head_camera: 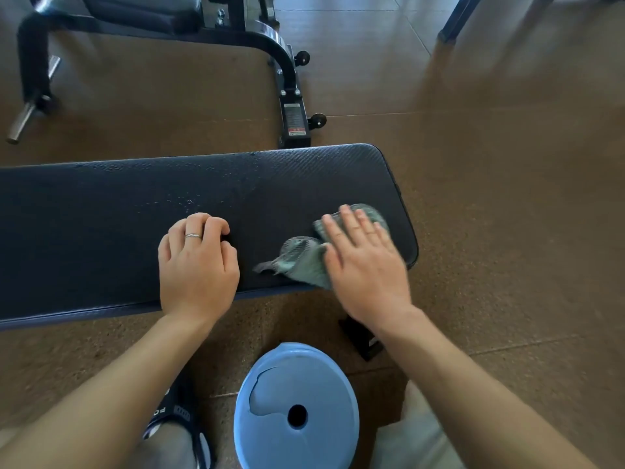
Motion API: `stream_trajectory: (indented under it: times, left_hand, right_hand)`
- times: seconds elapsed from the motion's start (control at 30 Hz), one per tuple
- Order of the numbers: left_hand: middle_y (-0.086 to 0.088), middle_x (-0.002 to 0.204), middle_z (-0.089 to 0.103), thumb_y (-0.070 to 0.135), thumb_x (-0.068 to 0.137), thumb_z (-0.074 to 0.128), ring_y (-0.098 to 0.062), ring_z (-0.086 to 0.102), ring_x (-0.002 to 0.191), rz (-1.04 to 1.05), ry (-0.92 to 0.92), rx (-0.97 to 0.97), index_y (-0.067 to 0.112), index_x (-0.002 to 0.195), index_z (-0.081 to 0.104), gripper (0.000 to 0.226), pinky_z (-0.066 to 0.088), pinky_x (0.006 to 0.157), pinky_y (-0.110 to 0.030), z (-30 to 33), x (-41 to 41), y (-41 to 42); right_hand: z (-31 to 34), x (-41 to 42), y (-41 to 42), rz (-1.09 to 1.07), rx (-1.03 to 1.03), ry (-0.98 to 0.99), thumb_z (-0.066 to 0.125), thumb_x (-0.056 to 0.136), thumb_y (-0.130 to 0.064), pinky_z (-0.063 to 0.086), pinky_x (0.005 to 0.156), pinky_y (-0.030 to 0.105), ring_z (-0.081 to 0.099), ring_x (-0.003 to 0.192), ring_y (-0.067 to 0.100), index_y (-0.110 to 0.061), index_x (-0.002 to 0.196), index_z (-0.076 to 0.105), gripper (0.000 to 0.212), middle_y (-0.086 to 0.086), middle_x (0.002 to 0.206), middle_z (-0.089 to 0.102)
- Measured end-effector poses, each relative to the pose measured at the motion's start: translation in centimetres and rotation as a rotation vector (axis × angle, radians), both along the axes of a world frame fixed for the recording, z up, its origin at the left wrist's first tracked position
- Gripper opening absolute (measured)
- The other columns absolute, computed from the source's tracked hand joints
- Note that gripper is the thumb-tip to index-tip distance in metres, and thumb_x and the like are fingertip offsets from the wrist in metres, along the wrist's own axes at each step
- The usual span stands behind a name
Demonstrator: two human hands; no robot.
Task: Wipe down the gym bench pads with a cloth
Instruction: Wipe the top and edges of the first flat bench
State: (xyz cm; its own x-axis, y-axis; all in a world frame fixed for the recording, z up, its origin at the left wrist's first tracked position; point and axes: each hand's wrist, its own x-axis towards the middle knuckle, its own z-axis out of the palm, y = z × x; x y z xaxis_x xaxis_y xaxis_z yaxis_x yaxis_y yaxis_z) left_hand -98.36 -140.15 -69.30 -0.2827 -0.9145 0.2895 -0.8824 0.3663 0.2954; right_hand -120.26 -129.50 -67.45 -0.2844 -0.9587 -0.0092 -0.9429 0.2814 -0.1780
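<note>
A long dark textured bench pad (111,211) runs across the view from the left edge to a rounded right end. Small water droplets dot its middle. A grey-green cloth (301,258) lies crumpled near the pad's right end. My right hand (365,262) presses flat on the cloth, fingers spread and slightly blurred. My left hand (198,262) rests on the pad to the left of the cloth, fingers curled under, a ring on one finger, holding nothing.
A light blue round plastic stool or bucket (296,407) stands on the brown floor between my legs, below the pad. A second black bench frame with small wheels (287,72) stands behind the pad. My sandalled foot (179,421) is at the lower left.
</note>
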Motion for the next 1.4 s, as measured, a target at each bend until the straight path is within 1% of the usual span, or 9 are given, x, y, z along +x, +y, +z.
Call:
stream_trajectory:
  times: [0.17,0.33,0.57,0.7,0.83,0.97,1.1,1.27,1.4]
  left_hand:
    - [-0.006,0.123,0.059,0.026,0.095,0.042,-0.032,0.050,0.121,0.013,-0.002,-0.022,0.016,0.111,0.060,0.026,0.039,0.106,-0.048,0.2,-0.2,0.2]
    - [-0.005,0.121,0.058,0.026,0.095,0.042,-0.031,0.050,0.120,0.009,-0.011,-0.029,0.016,0.110,0.058,0.024,0.038,0.105,-0.047,0.1,-0.2,0.2]
    - [-0.008,0.120,0.059,0.025,0.094,0.042,-0.033,0.051,0.117,0.002,-0.015,-0.030,0.014,0.109,0.059,0.025,0.041,0.103,-0.048,0.2,-0.3,0.2]
    - [-0.009,0.117,0.057,0.023,0.094,0.046,-0.032,0.052,0.114,-0.011,-0.009,0.006,0.014,0.109,0.059,0.022,0.040,0.104,-0.049,0.7,-1.0,-0.3]
    - [-0.005,0.113,0.057,0.023,0.094,0.051,-0.027,0.053,0.109,-0.075,-0.011,0.011,0.015,0.106,0.059,0.016,0.043,0.099,-0.044,1.0,-2.2,-0.4]
    - [-0.004,0.112,0.058,0.021,0.093,0.049,-0.026,0.053,0.108,-0.080,-0.002,-0.007,0.015,0.106,0.059,0.018,0.043,0.094,-0.042,0.8,-2.2,-0.4]
    - [-0.003,0.111,0.059,0.014,0.090,0.051,-0.026,0.054,0.107,-0.076,0.031,-0.013,0.015,0.105,0.060,0.017,0.043,0.095,-0.042,0.8,-2.1,-0.5]
    - [-0.002,0.113,0.059,0.016,0.087,0.045,-0.026,0.053,0.109,-0.063,0.036,-0.027,0.015,0.104,0.061,0.023,0.041,0.097,-0.041,0.8,-2.3,-0.5]
    - [-0.002,0.111,0.060,0.013,0.086,0.045,-0.028,0.054,0.108,-0.043,0.041,-0.058,0.014,0.102,0.061,0.023,0.042,0.096,-0.041,0.6,-2.4,-0.4]
  right_hand:
    - [1.0,-1.0,-1.1,-0.238,0.126,-0.002,0.009,0.105,-0.054,-0.002,0.127,0.043,-0.006,0.157,0.023,-0.025,0.163,0.005,0.065,0.006,0.171,-0.004]
    - [0.5,5.4,-1.8,-0.109,0.068,-0.018,0.009,0.097,-0.074,0.002,0.127,0.051,-0.005,0.157,0.032,-0.022,0.163,0.008,0.084,0.012,0.170,0.001]
    - [-0.3,2.4,-1.0,0.018,-0.014,0.015,0.017,0.106,-0.055,0.012,0.127,0.045,0.013,0.157,0.023,-0.033,0.160,0.025,0.059,0.002,0.168,0.019]
    - [0.2,-3.5,0.2,-0.155,0.056,0.005,0.016,0.106,-0.053,0.003,0.128,0.037,0.004,0.157,0.017,-0.036,0.161,0.017,0.057,-0.001,0.171,0.009]
    - [-0.1,-0.8,-0.4,-0.279,0.016,0.008,0.019,0.107,-0.047,0.006,0.128,0.045,0.006,0.157,0.026,-0.029,0.162,0.018,0.058,0.006,0.170,0.012]
    - [-0.7,6.8,-2.0,0.030,-0.034,-0.035,0.019,0.104,-0.047,0.012,0.127,0.050,0.012,0.157,0.029,-0.028,0.160,0.028,0.059,0.007,0.168,0.019]
    - [-0.3,3.8,-3.7,0.185,-0.020,-0.072,0.020,0.105,-0.048,0.008,0.128,0.044,0.008,0.157,0.021,-0.035,0.160,0.024,0.056,0.000,0.169,0.015]
    - [0.5,-5.0,-6.9,-0.135,0.113,-0.057,0.015,0.107,-0.048,-0.002,0.128,0.038,-0.005,0.157,0.018,-0.037,0.162,0.007,0.056,-0.002,0.171,-0.003]
    - [0.3,-0.4,-5.1,-0.090,0.066,-0.037,0.018,0.108,-0.045,0.001,0.127,0.044,-0.003,0.158,0.025,-0.030,0.163,0.008,0.059,0.004,0.171,0.000]
